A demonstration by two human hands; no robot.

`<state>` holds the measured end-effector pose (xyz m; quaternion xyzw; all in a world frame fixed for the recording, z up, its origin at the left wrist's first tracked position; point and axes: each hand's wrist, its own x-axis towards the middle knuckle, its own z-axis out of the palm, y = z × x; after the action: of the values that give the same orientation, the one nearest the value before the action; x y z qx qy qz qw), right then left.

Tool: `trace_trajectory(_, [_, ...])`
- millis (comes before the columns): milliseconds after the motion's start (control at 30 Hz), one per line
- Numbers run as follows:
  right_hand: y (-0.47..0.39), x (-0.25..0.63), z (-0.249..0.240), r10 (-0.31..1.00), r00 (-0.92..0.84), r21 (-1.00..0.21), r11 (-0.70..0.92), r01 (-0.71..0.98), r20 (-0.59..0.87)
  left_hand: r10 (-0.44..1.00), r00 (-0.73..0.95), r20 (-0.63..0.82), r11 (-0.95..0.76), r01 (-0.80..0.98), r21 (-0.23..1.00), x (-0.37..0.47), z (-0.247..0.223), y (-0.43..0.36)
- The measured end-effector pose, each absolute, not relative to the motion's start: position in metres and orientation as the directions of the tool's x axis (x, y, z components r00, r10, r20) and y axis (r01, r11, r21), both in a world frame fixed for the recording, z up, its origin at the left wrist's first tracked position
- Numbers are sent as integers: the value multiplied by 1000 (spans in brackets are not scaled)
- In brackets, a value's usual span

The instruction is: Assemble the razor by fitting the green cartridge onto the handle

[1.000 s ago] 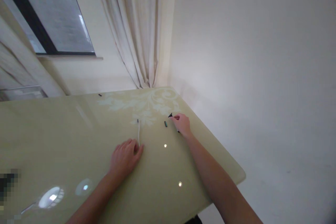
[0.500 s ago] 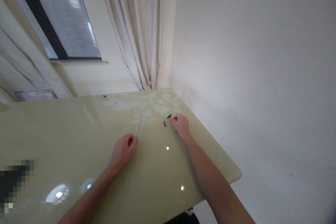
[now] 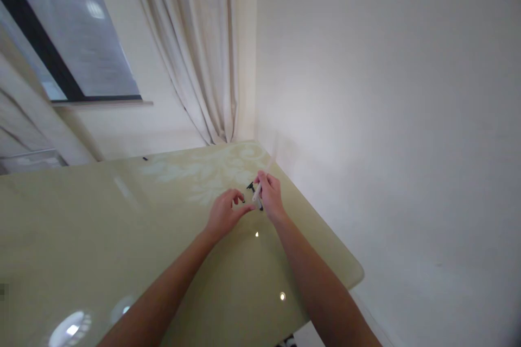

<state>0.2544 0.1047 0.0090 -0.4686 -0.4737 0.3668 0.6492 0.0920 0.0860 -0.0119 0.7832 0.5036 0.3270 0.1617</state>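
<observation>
While in the right hand (image 3: 271,195), a white stick (image 3: 257,193) — any lettering illegible.

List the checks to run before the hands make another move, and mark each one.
1. Pale stick secured: ok, in the right hand.
2. Stick's upper end sharply visible: not ok, blurred.
3. Left hand touching the stick: cannot tell; its thumb is close to the lower end.
4. Black-headed tool free of both hands: cannot tell, partly hidden.
5. Dark piece by the table's far edge away from both hands: ok.
</observation>
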Motion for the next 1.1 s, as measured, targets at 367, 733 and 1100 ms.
trace_trajectory(367, [107, 251, 2, 934, 252, -964, 266, -17, 253, 951, 205, 230, -305, 744, 595, 84, -30, 114])
trace_trajectory(733, [55, 188, -8, 967, -249, -991, 79, 110, 49, 897, 100, 431, -401, 593, 698, -12, -26, 10])
trace_trajectory(1100, [22, 172, 5, 940, -339, -993, -76, -88, -41, 775, 38, 631, -501, 646, 576, 5, -17, -4])
